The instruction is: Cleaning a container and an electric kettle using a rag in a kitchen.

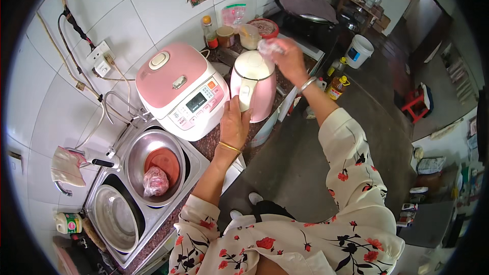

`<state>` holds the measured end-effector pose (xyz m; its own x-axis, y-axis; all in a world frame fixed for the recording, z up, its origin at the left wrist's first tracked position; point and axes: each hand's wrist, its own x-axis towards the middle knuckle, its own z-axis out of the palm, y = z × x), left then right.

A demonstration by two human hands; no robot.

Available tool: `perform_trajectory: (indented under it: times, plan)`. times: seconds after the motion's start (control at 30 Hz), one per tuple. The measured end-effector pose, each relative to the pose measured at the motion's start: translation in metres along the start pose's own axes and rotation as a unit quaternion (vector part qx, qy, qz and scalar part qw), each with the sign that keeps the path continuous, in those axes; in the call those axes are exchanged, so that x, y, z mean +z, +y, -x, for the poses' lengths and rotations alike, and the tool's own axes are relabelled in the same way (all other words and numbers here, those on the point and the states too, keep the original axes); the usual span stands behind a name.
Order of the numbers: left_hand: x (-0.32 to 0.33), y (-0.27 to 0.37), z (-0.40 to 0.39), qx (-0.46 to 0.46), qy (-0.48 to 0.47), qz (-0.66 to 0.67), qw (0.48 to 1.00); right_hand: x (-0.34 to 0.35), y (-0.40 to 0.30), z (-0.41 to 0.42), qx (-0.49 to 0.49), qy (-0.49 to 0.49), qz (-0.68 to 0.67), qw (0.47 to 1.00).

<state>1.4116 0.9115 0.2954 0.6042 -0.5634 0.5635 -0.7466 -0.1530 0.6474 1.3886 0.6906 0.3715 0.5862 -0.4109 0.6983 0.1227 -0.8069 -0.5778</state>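
A pink and white electric kettle (258, 95) stands on the speckled counter, its lid down. My left hand (233, 124) is closed around the kettle's handle. Beside the kettle's lid, my right hand (289, 61) holds a crumpled whitish cloth (270, 47); hand and cloth are somewhat blurred. Left of the kettle sits a pink and white rice cooker (181, 91) with a lit display and a closed lid.
At left, a double sink (198, 152) holds a steel basin (131, 160) with a plastic-wrapped item and another basin. Behind the kettle stand a sauce bottle (209, 32), jars and a red bowl (276, 30). Oil bottles (337, 87) and a white bucket (360, 51) are to the right.
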Motion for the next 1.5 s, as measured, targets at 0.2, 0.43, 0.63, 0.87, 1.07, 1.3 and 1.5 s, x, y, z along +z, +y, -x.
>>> perform_trajectory:
  times: [0.2, 0.43, 0.63, 0.87, 1.07, 1.3, 1.5]
  plan:
    - [-0.008, 0.004, -0.004, -0.05, -0.029, 0.013, 0.998, -0.013, -0.062, 0.048, -0.12, -0.113, 0.06, 0.984]
    - [-0.004, 0.004, -0.004, -0.047, -0.031, 0.004, 0.998, -0.039, -0.014, -0.019, 0.078, -0.013, -0.065, 0.995]
    - [-0.003, -0.001, -0.004, -0.05, -0.03, -0.004, 0.998, 0.025, -0.013, -0.025, -0.073, -0.156, 0.06, 0.983]
    - [-0.007, -0.003, -0.002, -0.068, -0.032, -0.004, 0.997, -0.003, -0.062, 0.021, -0.075, -0.275, -0.07, 0.956]
    - [-0.001, -0.001, -0.001, -0.054, -0.022, -0.009, 0.998, -0.029, -0.024, 0.0, 0.142, -0.023, -0.151, 0.978]
    - [-0.004, 0.001, -0.005, -0.07, -0.035, 0.007, 0.997, 0.003, -0.062, 0.035, -0.171, -0.145, 0.024, 0.974]
    - [-0.004, -0.012, 0.001, 0.024, -0.007, -0.019, 1.0, -0.02, -0.099, 0.054, 0.192, -0.428, -0.186, 0.864]
